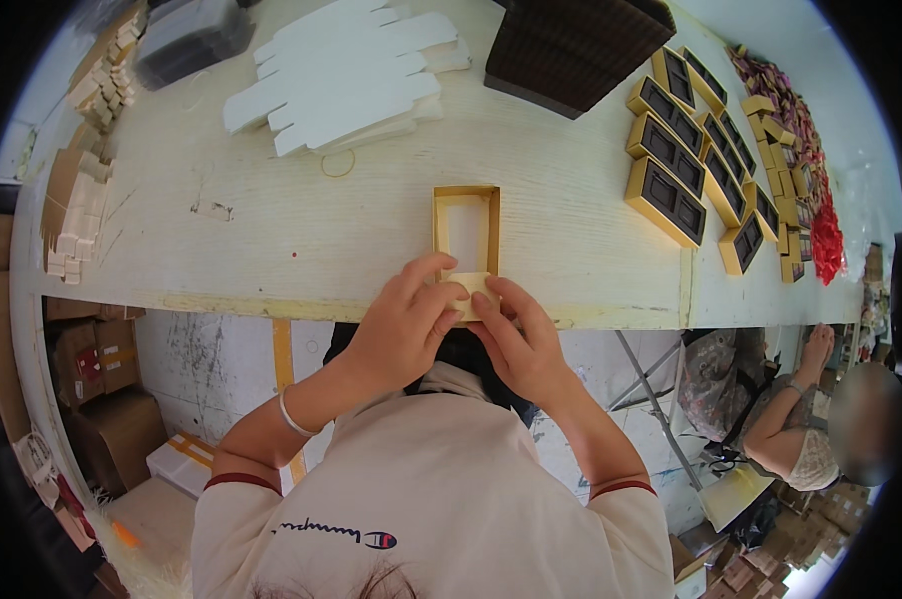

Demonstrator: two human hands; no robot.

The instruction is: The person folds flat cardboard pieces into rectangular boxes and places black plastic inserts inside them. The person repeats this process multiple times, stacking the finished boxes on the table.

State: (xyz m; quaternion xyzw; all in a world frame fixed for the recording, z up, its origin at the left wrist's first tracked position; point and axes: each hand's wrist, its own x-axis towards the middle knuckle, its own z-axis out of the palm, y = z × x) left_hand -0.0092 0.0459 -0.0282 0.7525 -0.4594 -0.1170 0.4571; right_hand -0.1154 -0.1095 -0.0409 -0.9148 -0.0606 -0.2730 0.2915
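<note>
An open, shallow gold cardboard box (494, 232) with a pale inside lies lengthwise near the table's front edge. At its near end is a cream flap (474, 287), pinched between my two hands. My left hand (403, 321) has its fingers bent over the left side of that end, thumb and fingertips on the flap. My right hand (523, 341) grips the same end from the right, with the thumb pressed on the flap. My fingers partly hide the near end of the box.
Flat white die-cut card blanks (346, 75) lie stacked at the back, beside a tall stack of dark brown trays (579, 55). Gold boxes with black inserts (666, 200) stand at right. Folded cream pieces (77, 200) line the left edge. Another person (795, 429) sits at lower right.
</note>
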